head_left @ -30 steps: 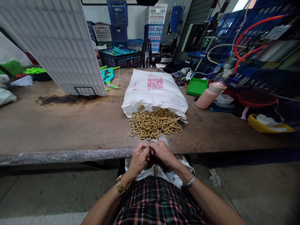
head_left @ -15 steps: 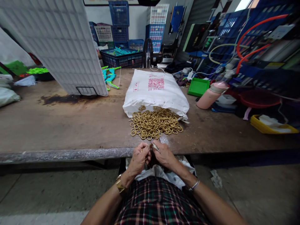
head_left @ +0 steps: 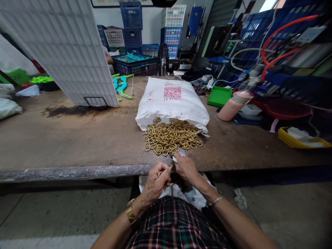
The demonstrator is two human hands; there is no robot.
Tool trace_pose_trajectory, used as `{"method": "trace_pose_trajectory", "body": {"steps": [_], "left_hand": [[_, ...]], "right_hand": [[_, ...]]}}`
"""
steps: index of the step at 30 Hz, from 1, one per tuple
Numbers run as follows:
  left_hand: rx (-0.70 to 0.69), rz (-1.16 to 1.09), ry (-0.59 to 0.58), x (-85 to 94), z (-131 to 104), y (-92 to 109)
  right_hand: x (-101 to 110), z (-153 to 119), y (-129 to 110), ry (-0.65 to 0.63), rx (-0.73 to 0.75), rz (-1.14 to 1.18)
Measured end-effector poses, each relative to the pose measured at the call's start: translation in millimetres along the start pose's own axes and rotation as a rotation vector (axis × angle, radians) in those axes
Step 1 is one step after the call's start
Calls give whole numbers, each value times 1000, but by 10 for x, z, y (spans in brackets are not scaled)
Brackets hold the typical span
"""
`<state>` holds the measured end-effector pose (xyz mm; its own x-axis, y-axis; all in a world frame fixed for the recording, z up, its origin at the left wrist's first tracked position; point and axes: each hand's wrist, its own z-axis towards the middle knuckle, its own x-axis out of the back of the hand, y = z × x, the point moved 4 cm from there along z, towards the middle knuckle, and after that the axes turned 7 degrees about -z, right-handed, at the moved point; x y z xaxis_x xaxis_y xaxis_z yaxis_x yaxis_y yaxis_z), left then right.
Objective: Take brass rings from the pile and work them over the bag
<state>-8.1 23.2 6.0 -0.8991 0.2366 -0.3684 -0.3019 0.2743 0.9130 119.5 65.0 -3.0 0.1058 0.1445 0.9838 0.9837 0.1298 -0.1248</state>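
Note:
Above the table's front edge, my left hand (head_left: 155,181) is closed around gold rings (head_left: 160,173), one of them poking out by the thumb. My right hand (head_left: 186,169) grips a small tool (head_left: 174,159) with a pale body and a dark tip; its exact kind is unclear. The tool's tip is close to the front of a heap of gold rings (head_left: 173,138) on the table. The heap spills from the mouth of a white sack (head_left: 172,107) with red print. Between my hands and my lap is white plastic (head_left: 193,197), partly hidden.
A tall white ribbed panel (head_left: 77,52) stands at the left on the brown table (head_left: 77,138). Teal toy bows (head_left: 121,84) lie beside it. On the right are a green tray (head_left: 220,96), a pink bottle (head_left: 230,108) and a yellow tray (head_left: 302,140). Crates and a fan are behind.
My hands have moved apart. The left came down slightly with its rings; the right shifted a little right with the tool, whose tip now shows near the heap.

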Motion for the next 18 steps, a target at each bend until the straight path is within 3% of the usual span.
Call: {"method": "trace_pose_trajectory", "body": {"steps": [5, 8, 14, 18], "left_hand": [[194, -361, -9, 14, 35, -140], [221, -435, 28, 93, 59, -181], [190, -458, 41, 170, 60, -153], [239, -530, 23, 177, 61, -124]], "right_hand": [[146, 148, -120, 127, 9, 4], [169, 264, -260, 172, 70, -3], [90, 458, -431, 120, 64, -99], [34, 513, -450, 76, 21, -135]]}}
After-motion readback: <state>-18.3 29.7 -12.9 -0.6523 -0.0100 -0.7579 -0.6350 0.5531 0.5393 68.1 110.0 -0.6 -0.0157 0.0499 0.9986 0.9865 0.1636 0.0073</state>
